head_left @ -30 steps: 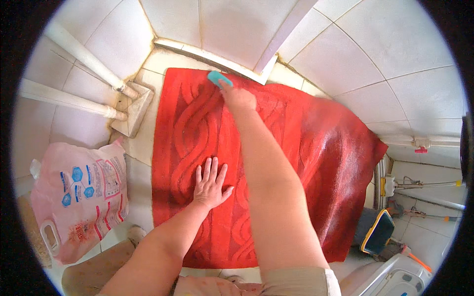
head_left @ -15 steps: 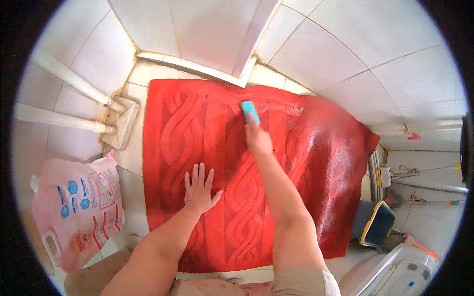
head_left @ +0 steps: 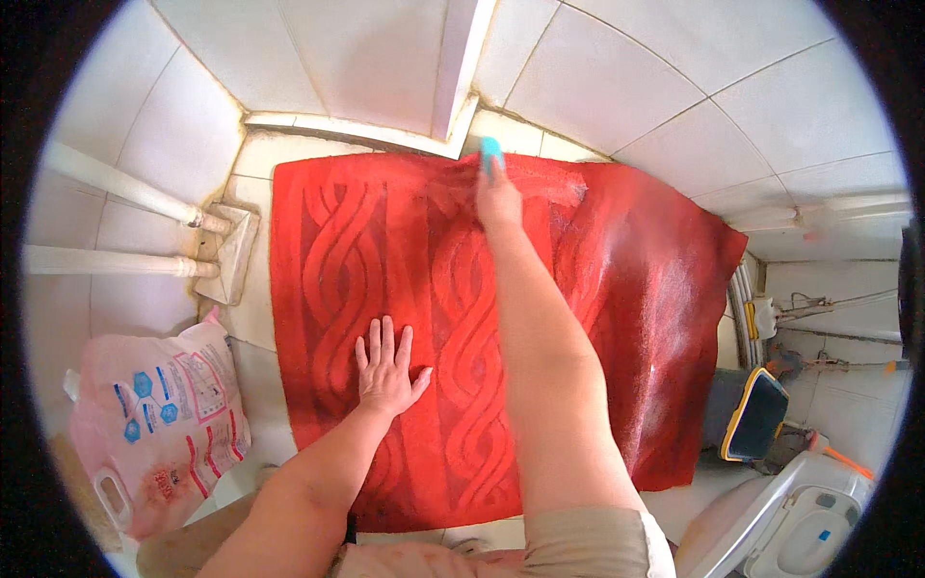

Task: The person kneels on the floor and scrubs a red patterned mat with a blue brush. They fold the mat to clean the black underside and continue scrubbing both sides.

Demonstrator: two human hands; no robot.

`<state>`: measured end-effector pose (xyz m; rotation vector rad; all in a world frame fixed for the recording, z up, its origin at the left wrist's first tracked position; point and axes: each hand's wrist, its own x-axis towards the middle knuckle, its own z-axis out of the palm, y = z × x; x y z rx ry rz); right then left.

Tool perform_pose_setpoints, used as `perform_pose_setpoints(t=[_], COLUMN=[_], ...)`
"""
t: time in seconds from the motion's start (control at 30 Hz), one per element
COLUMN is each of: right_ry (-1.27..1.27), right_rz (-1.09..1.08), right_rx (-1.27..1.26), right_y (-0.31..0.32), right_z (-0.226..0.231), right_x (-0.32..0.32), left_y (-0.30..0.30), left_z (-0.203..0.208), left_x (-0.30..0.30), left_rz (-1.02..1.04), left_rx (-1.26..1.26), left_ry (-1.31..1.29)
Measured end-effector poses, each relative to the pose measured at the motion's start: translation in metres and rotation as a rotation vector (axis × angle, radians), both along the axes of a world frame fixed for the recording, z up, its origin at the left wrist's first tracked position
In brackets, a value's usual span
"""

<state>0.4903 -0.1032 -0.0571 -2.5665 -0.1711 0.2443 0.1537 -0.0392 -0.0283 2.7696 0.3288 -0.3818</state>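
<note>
A red rug (head_left: 414,279) with a raised cable pattern lies spread on the tiled floor, its right part dark and wet-looking. My left hand (head_left: 387,369) rests flat on the rug, its fingers spread. At the far edge, my right hand (head_left: 499,200) grips a turquoise scrubbing brush (head_left: 491,152), its arm stretched out across the rug. Motion blurs the brush, and the hand hides part of it. Near the brush the rug's far edge is ruffled, and a whitish wet streak (head_left: 564,191) shows to its right.
A pink plastic bag (head_left: 164,414) with a handle stands at the left, below white pipes (head_left: 116,260). A white door frame (head_left: 453,120) and tiled walls border the far side. At the right are a dark yellow-rimmed dustpan-like thing (head_left: 756,414) and a white lidded plastic thing (head_left: 795,525).
My right hand has pushed the brush away from me, from the rug's upper middle to its far edge. My left hand stays flat on the rug. The view has shifted slightly.
</note>
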Motion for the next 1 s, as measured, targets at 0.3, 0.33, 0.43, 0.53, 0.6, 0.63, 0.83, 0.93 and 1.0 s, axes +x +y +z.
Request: perform_pose_setpoints(t=[0.3, 0.33, 0.43, 0.53, 0.6, 0.63, 0.83, 0.93, 1.0], right_ry=[-0.024, -0.137, 0.104, 0.04, 0.055, 0.084, -0.016, -0.059, -0.123], right_rz=[-0.037, -0.031, -0.165, 0.123, 0.143, 0.193, -0.083, -0.049, 0.113], right_rx=[-0.372, -0.454, -0.105, -0.109, -0.272, -0.385, -0.453, -0.441, -0.433], right_y=[-0.182, -0.21, -0.071, -0.015, -0.015, -0.029, -0.138, -0.118, -0.125], right_z=[-0.03, -0.052, -0.017, 0.003, 0.017, 0.019, 0.026, 0.0, -0.016], right_x=[0.088, 0.101, 0.051, 0.023, 0.02, 0.032, 0.056, -0.024, -0.104], left_y=[0.003, -0.005, 0.013, 0.003, 0.006, 0.009, 0.003, -0.001, 0.003], left_z=[0.001, -0.002, -0.006, -0.005, -0.005, -0.005, -0.004, -0.004, -0.004], left_x=[-0.001, 0.003, -0.011, -0.003, -0.004, -0.004, -0.004, -0.002, -0.005], left_rz=[0.003, -0.016, 0.034, 0.008, 0.01, 0.012, 0.013, 0.004, 0.023], left_rx=[-0.009, -0.04, 0.012, -0.016, -0.014, -0.003, -0.012, 0.003, -0.02], left_ry=[-0.032, -0.073, -0.028, -0.054, -0.058, -0.059, -0.039, -0.022, -0.037])
